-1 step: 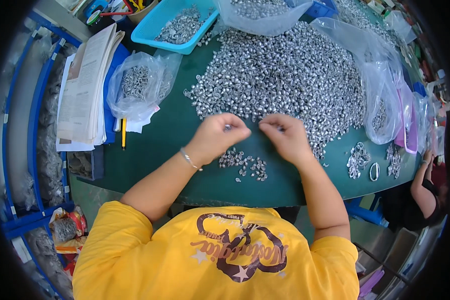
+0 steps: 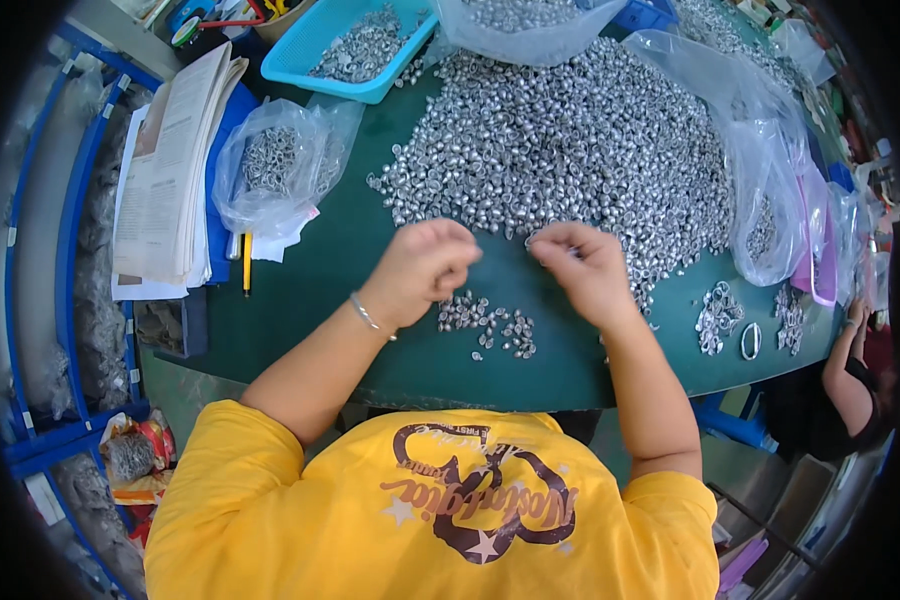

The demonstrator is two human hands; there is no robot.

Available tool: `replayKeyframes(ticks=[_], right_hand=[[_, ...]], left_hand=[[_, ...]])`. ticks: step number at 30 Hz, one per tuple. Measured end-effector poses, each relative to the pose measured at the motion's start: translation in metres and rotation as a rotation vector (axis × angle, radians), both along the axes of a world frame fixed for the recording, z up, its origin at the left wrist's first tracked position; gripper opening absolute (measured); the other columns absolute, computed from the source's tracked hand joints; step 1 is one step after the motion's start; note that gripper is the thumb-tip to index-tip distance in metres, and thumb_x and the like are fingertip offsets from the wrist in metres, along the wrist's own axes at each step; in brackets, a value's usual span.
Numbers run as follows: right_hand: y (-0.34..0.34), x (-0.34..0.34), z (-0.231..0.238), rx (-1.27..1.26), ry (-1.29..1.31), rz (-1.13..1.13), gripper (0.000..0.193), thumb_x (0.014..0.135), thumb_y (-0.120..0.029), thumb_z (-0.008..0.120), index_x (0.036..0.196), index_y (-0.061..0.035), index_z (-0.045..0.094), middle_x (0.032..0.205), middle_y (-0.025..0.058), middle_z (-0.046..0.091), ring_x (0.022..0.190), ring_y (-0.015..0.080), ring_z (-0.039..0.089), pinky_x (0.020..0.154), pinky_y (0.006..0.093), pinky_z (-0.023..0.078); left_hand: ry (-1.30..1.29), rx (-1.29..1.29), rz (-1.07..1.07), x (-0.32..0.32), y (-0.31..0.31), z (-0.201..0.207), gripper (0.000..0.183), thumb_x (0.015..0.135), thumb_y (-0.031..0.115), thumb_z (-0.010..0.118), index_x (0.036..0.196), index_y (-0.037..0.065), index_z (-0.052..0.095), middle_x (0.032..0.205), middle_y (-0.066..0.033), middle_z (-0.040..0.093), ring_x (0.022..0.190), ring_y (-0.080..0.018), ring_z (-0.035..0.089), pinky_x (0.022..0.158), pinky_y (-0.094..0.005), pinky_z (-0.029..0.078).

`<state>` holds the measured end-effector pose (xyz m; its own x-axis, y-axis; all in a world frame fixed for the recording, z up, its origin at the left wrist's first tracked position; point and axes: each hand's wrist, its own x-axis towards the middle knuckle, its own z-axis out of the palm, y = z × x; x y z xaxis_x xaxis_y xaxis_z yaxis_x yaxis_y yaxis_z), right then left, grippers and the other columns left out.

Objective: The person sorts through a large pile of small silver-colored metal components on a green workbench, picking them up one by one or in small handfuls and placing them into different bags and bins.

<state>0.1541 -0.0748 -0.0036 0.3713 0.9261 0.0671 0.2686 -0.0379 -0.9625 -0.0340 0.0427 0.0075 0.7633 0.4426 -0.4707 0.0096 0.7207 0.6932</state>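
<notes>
A broad heap of small rounded silvery metal pieces (image 2: 560, 140) spreads over the green table in front of me. At the heap's near edge, my right hand (image 2: 588, 272) has thumb and forefinger pinched at a small metal piece, and another silvery bit shows among its curled fingers. Across a short gap to the left is my left hand (image 2: 425, 268), its fingers curled in and slightly blurred; what they hold, if anything, is hidden. Just below and between my hands lies a small group of similar metal pieces (image 2: 485, 322), apart from the heap.
A turquoise basket (image 2: 375, 92) of metal parts stands at the far left, with a clear bag (image 2: 270, 170) of parts nearer. Newspapers (image 2: 175, 180) lie at the left. Plastic bags (image 2: 770, 240) and small piles (image 2: 718, 318) sit to the right, where another person's arm (image 2: 848, 372) shows.
My left hand has drawn back to the left and its fingers have curled more. My right hand has shifted slightly right, so the gap between them is wider.
</notes>
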Motion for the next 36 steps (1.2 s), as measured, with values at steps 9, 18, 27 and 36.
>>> replayKeyframes(ticks=[9,18,27,36], right_hand=[[-0.03,0.004,0.004,-0.118,0.908,-0.005,0.007,0.09,-0.009,0.056,0.09,-0.0026,0.055,0.063,-0.0022,0.044,0.049,0.0045,0.034,0.041,0.0178,0.024],[-0.034,-0.032,0.01,-0.046,-0.299,0.179,0.008,0.079,-0.011,0.066,0.085,-0.0055,0.067,0.067,0.0076,0.061,0.061,0.0241,0.061,0.056,0.0337,0.048],[-0.049,-0.025,0.004,-0.021,0.514,0.125,0.005,0.083,-0.002,0.056,0.079,0.0008,0.058,0.064,0.0026,0.053,0.049,0.0099,0.046,0.043,0.026,0.036],[-0.05,-0.039,0.007,-0.05,-0.697,0.061,0.009,0.078,-0.009,0.066,0.087,-0.0084,0.069,0.067,0.0087,0.059,0.059,0.0244,0.06,0.053,0.0318,0.049]], left_hand=[[0.353,1.2,-0.291,-0.008,-0.022,0.005,0.012,0.075,0.011,0.072,0.084,0.004,0.07,0.07,-0.0048,0.061,0.061,-0.0133,0.058,0.057,-0.025,0.046],[0.29,0.757,-0.224,-0.003,-0.029,0.004,0.005,0.08,0.005,0.066,0.082,0.001,0.065,0.066,0.0009,0.05,0.055,-0.0078,0.048,0.049,-0.022,0.04],[0.181,0.501,-0.003,-0.029,-0.013,0.001,0.007,0.08,0.006,0.064,0.083,0.0,0.065,0.062,0.0004,0.053,0.056,-0.0067,0.048,0.047,-0.0195,0.038],[0.453,1.503,-0.317,-0.011,-0.023,-0.001,0.01,0.076,0.009,0.07,0.084,0.003,0.069,0.071,-0.0084,0.061,0.063,-0.0195,0.059,0.058,-0.0286,0.046]])
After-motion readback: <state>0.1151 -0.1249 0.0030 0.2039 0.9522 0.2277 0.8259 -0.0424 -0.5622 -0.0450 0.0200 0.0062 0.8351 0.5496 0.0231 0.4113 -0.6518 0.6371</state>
